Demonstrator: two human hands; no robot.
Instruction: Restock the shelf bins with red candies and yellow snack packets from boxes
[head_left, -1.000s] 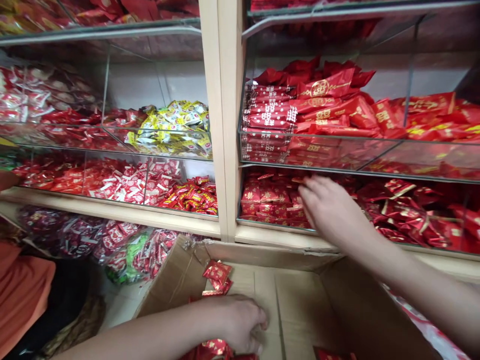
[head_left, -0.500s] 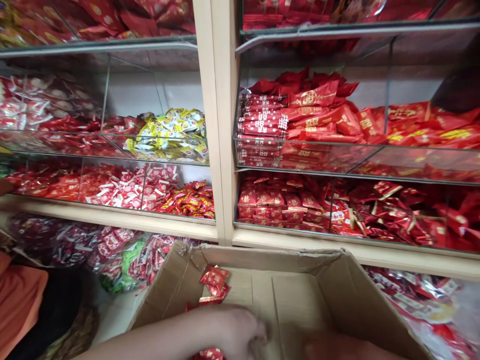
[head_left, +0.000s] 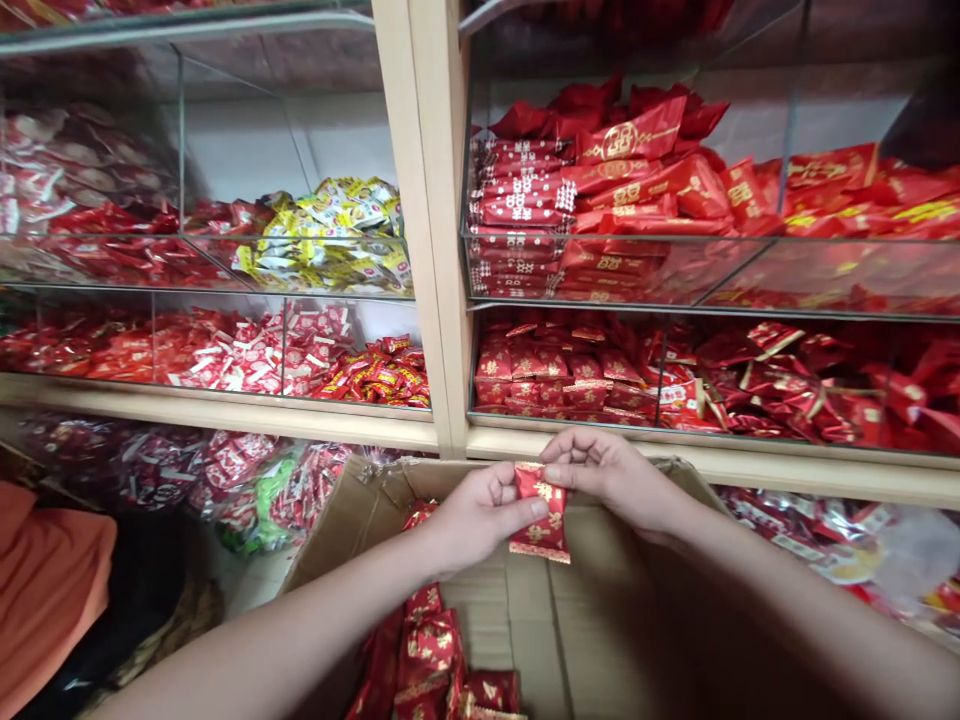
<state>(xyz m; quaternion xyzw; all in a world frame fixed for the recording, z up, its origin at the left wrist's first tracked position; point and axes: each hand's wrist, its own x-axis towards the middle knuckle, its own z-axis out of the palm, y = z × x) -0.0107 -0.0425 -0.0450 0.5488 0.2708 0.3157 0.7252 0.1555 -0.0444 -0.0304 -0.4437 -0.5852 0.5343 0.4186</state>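
Observation:
Both hands hold one small red candy packet with gold print, above an open cardboard box. My left hand pinches its left side, thumb across the front. At the packet's top right corner, my right hand grips with thumb and fingers. Several similar red packets lie inside the box along its left side, partly covered by my left forearm. Behind the box, a shelf compartment holds stacked red packets that look alike.
Glass-fronted shelves full of wrapped sweets rise behind the box, split by a wooden post. Clear bags of sweets lie on the floor at left, more bags at right. Orange cloth shows at the left edge.
My hands have risen from low in the box to its far rim and now hold a red packet between them. The view has tilted down slightly, and more packets in the box show.

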